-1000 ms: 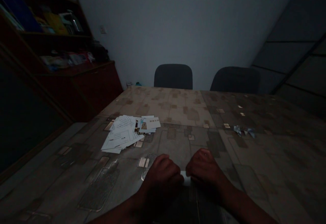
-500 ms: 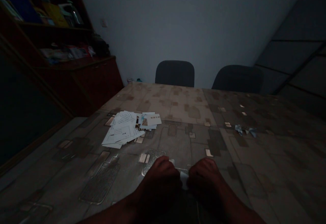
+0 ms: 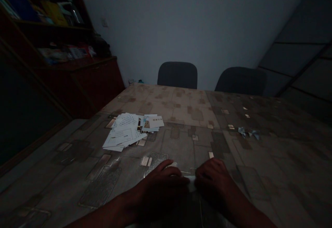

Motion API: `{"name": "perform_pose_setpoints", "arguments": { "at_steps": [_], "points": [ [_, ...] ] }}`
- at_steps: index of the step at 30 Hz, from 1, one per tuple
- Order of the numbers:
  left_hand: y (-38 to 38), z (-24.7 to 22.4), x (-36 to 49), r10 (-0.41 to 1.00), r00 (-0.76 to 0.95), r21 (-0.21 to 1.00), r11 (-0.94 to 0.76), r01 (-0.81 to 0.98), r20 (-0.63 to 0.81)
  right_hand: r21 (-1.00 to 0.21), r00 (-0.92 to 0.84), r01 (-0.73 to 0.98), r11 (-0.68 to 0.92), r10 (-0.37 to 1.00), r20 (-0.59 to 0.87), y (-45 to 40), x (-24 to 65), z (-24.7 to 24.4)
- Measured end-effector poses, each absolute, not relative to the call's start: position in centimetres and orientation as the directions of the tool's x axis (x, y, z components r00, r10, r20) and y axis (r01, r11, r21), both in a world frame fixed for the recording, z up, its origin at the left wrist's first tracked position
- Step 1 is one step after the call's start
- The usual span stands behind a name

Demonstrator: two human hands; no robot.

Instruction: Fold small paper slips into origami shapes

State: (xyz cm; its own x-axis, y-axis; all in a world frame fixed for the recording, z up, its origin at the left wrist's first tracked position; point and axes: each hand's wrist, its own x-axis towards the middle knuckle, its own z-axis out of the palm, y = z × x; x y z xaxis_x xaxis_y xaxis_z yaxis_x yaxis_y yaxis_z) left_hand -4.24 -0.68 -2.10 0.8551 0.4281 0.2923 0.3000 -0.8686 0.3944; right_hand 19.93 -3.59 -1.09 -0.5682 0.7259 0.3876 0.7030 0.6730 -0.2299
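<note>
Between my two hands, near the table's front edge, is a small piece of white paper (image 3: 192, 183), mostly hidden by the fingers. My left hand (image 3: 164, 184) pinches its left side, with the index finger raised and bent. My right hand (image 3: 212, 176) is closed on its right side, fingers curled under. Ahead and to the left lies a spread pile of printed papers and cards (image 3: 126, 133). Several crumpled pale paper bits (image 3: 248, 133) lie to the right, beyond my right hand.
A patterned cloth covers the table (image 3: 181, 100). Two dark chairs (image 3: 177, 75) stand at its far side against the wall. A glass (image 3: 131, 82) is by the far left corner. Shelves with a cabinet (image 3: 95, 79) fill the left side. The room is dim.
My left hand's fingers have loosened from a fist, stretching further over the paper. My right hand has shifted slightly right, still curled. The pile and the crumpled bits have stayed put.
</note>
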Motion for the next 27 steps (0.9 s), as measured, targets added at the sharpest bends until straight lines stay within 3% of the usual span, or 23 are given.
{"name": "perform_pose_setpoints", "arguments": {
  "at_steps": [5, 12, 19, 24, 27],
  "points": [
    [0.6, -1.9, -5.1, 0.441, 0.859, 0.494, -0.825, 0.274, 0.260, -0.241, -0.637, 0.651, 0.720, 0.691, 0.341, -3.8, 19.9, -0.1],
    [1.2, -2.2, -5.2, 0.450, 0.842, 0.440, -0.848, 0.297, 0.299, -0.370, -0.622, 0.635, 0.678, 0.733, 0.276, -3.7, 20.2, 0.1],
    [1.3, -1.8, -5.5, 0.322, 0.897, 0.295, -0.926, 0.234, 0.301, -0.495, -0.521, 0.706, 0.506, 0.845, 0.121, -3.7, 19.7, 0.5],
    [1.3, -2.0, -5.5, 0.328, 0.895, 0.236, -0.936, 0.263, 0.303, -0.527, -0.425, 0.753, 0.395, 0.902, 0.068, -3.8, 19.2, 0.2],
    [1.2, -2.0, -5.4, 0.339, 0.891, 0.259, -0.929, 0.265, 0.302, -0.516, -0.376, 0.779, 0.355, 0.924, 0.067, -3.7, 18.9, -0.1]
  ]
}}
